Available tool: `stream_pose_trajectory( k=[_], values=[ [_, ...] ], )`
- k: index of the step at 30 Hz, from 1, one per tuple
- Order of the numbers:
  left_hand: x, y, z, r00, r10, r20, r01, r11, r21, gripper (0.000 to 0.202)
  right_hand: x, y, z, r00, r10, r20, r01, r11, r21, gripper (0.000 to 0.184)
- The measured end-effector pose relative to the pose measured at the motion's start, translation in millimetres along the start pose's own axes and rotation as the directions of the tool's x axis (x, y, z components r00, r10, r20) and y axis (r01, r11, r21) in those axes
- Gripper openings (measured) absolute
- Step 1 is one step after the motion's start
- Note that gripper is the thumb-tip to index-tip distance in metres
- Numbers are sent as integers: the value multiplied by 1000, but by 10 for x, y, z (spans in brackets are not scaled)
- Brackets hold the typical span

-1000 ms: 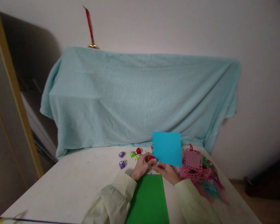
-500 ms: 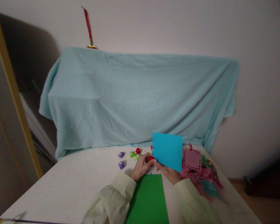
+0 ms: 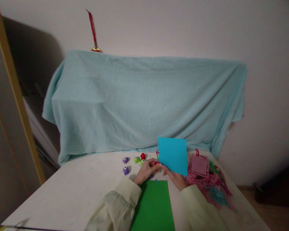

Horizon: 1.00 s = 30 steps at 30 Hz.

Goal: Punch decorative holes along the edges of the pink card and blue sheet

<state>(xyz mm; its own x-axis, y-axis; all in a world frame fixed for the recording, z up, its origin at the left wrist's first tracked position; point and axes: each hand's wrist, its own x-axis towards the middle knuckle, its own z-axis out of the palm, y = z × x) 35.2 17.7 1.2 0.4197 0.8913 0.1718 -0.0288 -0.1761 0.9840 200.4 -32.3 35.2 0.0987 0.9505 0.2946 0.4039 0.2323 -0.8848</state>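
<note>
My left hand (image 3: 145,171) is closed around a small red paper punch (image 3: 156,163), pressed against the left edge of a blue paper square (image 3: 172,155). My right hand (image 3: 175,178) pinches the bottom of that blue sheet and holds it upright above the table. A row of small punched holes runs down the sheet's left edge. A green paper sheet (image 3: 153,207) lies flat on the white table (image 3: 69,189) just below both hands.
Two purple punches (image 3: 125,165), a green one (image 3: 136,159) and a red one (image 3: 143,156) sit left of my hands. A heap of pink and teal cut paper (image 3: 207,179) lies at the right. A pale blue towel (image 3: 144,102) drapes something behind the table.
The blue sheet has tilted and shifted slightly in my right hand between frames; both hands stay at the same spot with the punch at the sheet's edge.
</note>
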Motion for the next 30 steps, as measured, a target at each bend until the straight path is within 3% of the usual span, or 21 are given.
stream_pose_trajectory(
  k=[3,7,14,24,30],
  values=[
    [11,36,-3,999,9,-35,-10,999,-50,40,31,35,-46,999,34,-32,-34,999,7,46],
    [18,61,4,1000,5,-4,-6,987,-162,41,56,22,-88,991,117,-62,-111,989,100,45],
    [12,111,3,999,-48,6,48,960,-277,42,74,-33,-34,975,203,-95,-189,972,136,53],
    [13,125,9,993,-110,-50,87,935,-343,41,91,-9,-40,970,219,-110,-205,971,125,55],
    [6,135,36,995,-102,21,101,904,-416,41,85,-1,-20,972,203,-116,-186,972,145,53]
  ],
)
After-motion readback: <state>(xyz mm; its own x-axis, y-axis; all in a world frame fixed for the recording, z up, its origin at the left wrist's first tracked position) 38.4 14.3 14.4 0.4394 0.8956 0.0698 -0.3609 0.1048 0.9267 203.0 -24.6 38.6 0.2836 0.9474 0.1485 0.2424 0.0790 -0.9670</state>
